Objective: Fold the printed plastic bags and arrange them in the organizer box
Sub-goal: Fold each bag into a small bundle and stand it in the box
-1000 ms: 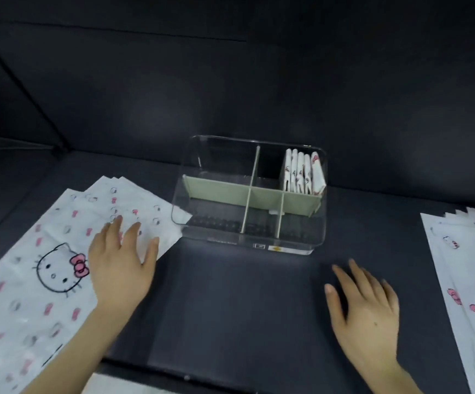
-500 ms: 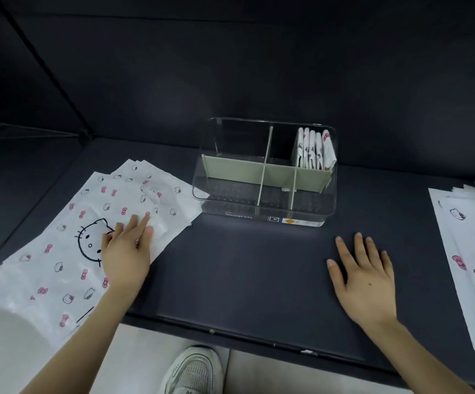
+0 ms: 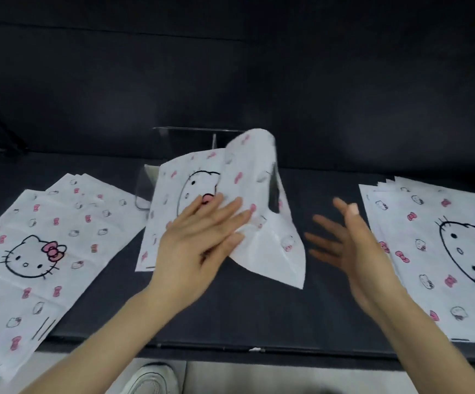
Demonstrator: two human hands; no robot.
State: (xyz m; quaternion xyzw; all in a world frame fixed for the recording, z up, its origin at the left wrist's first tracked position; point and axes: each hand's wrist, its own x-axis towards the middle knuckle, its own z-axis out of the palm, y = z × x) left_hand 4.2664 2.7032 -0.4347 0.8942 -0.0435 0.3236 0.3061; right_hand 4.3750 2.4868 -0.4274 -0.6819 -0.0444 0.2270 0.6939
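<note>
Plastic bag (image 3: 270, 251) sits on the counter (image 3: 230, 314), half curled up, just near of the organizer box (image 3: 145, 191). Left hand (image 3: 199, 240) lies flat on it, right hand (image 3: 352, 245) hovers empty, fingers straight. Folding's barely begun imo, and left stack (image 3: 37, 240) and right stack (image 3: 435, 240) wait unfolded.

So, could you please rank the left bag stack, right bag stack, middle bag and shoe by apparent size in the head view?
1. left bag stack, clearly largest.
2-3. right bag stack and middle bag look alike; the stack is cropped, the bag crumpled, so I won't rank them.
4. shoe, smallest.
</note>
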